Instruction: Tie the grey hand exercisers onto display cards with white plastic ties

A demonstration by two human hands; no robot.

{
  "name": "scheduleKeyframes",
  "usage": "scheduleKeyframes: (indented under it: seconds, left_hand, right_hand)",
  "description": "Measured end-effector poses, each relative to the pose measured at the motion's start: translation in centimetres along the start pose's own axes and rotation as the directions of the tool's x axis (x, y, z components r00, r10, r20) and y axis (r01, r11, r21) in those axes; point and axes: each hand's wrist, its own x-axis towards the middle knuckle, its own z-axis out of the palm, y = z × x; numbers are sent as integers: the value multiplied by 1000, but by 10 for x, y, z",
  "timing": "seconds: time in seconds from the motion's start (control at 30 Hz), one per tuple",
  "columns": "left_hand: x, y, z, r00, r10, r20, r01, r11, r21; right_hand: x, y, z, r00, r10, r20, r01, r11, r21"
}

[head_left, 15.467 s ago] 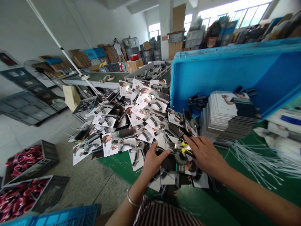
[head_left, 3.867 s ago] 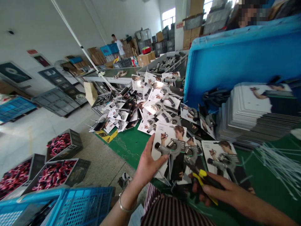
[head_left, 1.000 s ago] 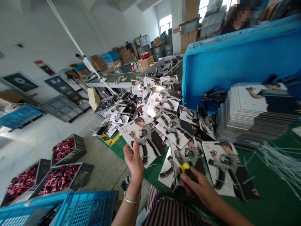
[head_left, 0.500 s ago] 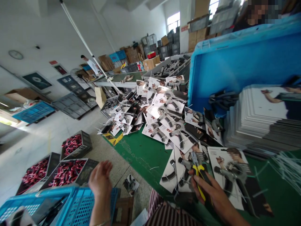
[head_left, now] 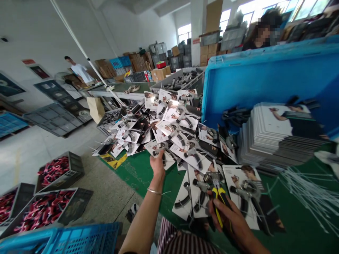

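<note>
My right hand (head_left: 225,215) is closed around pliers (head_left: 220,197) with yellow-and-black handles, their jaws pointing away over the carded goods. My left hand (head_left: 158,165) reaches to the near edge of the heap and pinches a carded hand grip strengthener (head_left: 166,158); some of its fingers are hidden. More hand grip strengtheners on white-and-black cards lie in a heap (head_left: 182,123). Several single cards lie flat near the pliers, among them a carded grip (head_left: 243,194) to the right, with thin white cable ties sticking out.
A blue bin (head_left: 254,77) lies behind a stack of printed cards (head_left: 275,123). Loose white cable ties (head_left: 309,194) spread on the green table (head_left: 143,176). Grey crates (head_left: 76,169) of red-and-black parts and a blue basket (head_left: 87,240) stand at the left. A person (head_left: 265,31) is beyond the bin.
My left hand has moved from over the floor at the left onto a carded grip at the heap's edge. The right hand still holds the pliers. The view has turned slightly right.
</note>
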Motion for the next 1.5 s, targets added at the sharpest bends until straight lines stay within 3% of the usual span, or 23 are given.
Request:
scheduleKeyframes:
  seconds: [0.13, 0.2, 0.27, 0.33, 0.4, 0.53, 0.7, 0.93, 1.1, 1.37, 1.5]
  left_hand:
    - [-35, 43, -75, 983, 140, -121, -113, 972, 208]
    - [-61, 63, -101, 983, 181, -14, -168, 937, 306]
    - [-87, 76, -109, 970, 161, 179, -217, 908, 358]
    - [-106, 83, -102, 933, 118, 341, -252, 890, 380]
    - [-117, 84, -87, 897, 97, 432, -292, 863, 411]
    - [-124, 80, -59, 827, 65, 558, -395, 774, 495]
    - [-124, 79, -45, 754, 56, 655, -525, 650, 549]
    - [-131, 87, -38, 693, 58, 719, -629, 536, 563]
    - [-132, 89, -35, 669, 50, 741, -639, 548, 540]
    - [-126, 86, -36, 687, 45, 725, -597, 604, 528]
    - [-127, 86, -36, 684, 61, 727, -598, 618, 511]
  right_hand:
    - [0, -11, -1, 996, 73, 54, -68, 994, -88]
    - [-1, -25, 1, 983, 143, 117, -120, 975, -184]
    - [-2, -44, 6, 951, 226, 212, -153, 937, -314]
    - [-3, -64, 12, 899, 300, 318, -129, 878, -461]
    - [-3, -81, 17, 845, 379, 376, -91, 796, -599]
    - [-2, -100, 15, 769, 520, 373, -135, 702, -700]
    - [-3, -114, 7, 746, 576, 334, -249, 707, -662]
    - [4, -138, 24, 689, 655, 309, -295, 643, -707]
    - [11, -141, 29, 665, 689, 289, -323, 614, -720]
    - [5, -135, 15, 649, 651, 393, -342, 712, -614]
    - [6, -136, 14, 651, 652, 389, -352, 713, -606]
